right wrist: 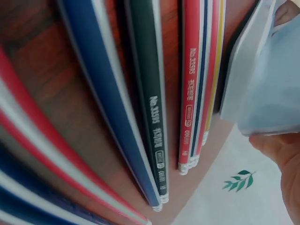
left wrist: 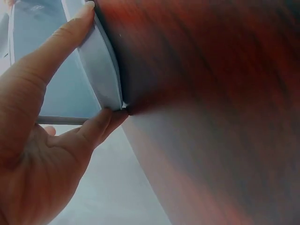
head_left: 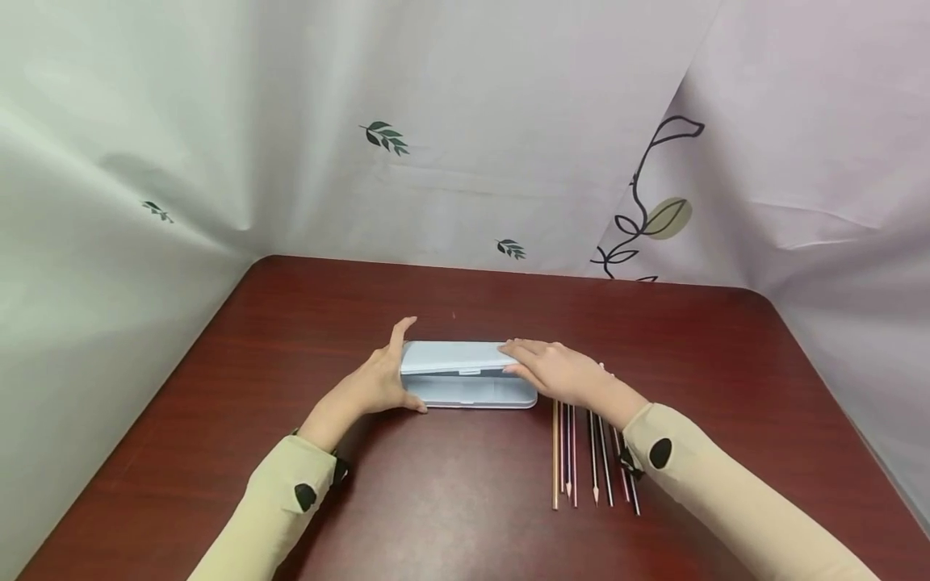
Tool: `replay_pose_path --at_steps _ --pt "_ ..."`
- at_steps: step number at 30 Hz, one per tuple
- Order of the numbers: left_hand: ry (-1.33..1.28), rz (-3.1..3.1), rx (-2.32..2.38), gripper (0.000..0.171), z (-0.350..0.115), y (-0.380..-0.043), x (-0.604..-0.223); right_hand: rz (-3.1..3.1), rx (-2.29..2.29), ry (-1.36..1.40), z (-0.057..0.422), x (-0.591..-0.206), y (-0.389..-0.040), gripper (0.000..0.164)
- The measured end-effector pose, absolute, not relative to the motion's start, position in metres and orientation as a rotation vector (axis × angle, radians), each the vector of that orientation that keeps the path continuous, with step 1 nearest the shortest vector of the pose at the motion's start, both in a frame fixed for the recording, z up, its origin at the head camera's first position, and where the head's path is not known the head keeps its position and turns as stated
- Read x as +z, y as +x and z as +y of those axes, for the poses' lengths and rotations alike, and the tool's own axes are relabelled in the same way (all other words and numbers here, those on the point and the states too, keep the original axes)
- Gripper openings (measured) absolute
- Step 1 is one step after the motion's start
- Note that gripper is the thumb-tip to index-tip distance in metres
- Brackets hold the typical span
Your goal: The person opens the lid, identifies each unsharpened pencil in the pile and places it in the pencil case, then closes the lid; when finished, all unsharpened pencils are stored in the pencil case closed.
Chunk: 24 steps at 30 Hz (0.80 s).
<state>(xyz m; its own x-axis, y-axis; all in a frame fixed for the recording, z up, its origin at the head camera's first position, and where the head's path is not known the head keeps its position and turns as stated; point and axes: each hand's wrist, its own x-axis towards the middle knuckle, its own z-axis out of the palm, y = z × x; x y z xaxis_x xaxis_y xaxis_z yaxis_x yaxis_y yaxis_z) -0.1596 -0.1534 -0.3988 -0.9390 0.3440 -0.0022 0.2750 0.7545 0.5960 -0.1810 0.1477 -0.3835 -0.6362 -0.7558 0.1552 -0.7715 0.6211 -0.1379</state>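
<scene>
A pale blue pencil case lies on the table with its hinged lid partly raised, leaving a gap along the front. My left hand grips the case's left end, thumb at the front corner and fingers toward the back; the left wrist view shows this hand spanning the end wall. At the other end, my right hand holds the lid's right side, fingers on top and thumb at the front edge. Several striped pencils lie beside the case, partly beneath the right forearm.
The dark red wooden table has rounded far corners. A pale curtain with leaf prints hangs around its back and sides. In the right wrist view, pencils in blue, green and red with white stripes lie side by side.
</scene>
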Motion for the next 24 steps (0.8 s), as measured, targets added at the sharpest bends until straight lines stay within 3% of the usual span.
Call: replay_pose_path --at_steps 8,14,24 --pt "0.546 2.855 1.044 0.137 -0.153 -0.158 -0.403 -2.766 0.517 1.114 0.143 -0.376 -0.205 0.031" --pt "0.554 2.822 1.102 0.14 -0.153 -0.156 -0.403 -2.892 0.741 1.003 0.14 -0.373 -0.23 0.035" --pt "0.562 2.859 0.784 0.1 -0.153 -0.161 -0.4 -3.036 0.638 0.602 0.137 -0.393 -0.254 0.076"
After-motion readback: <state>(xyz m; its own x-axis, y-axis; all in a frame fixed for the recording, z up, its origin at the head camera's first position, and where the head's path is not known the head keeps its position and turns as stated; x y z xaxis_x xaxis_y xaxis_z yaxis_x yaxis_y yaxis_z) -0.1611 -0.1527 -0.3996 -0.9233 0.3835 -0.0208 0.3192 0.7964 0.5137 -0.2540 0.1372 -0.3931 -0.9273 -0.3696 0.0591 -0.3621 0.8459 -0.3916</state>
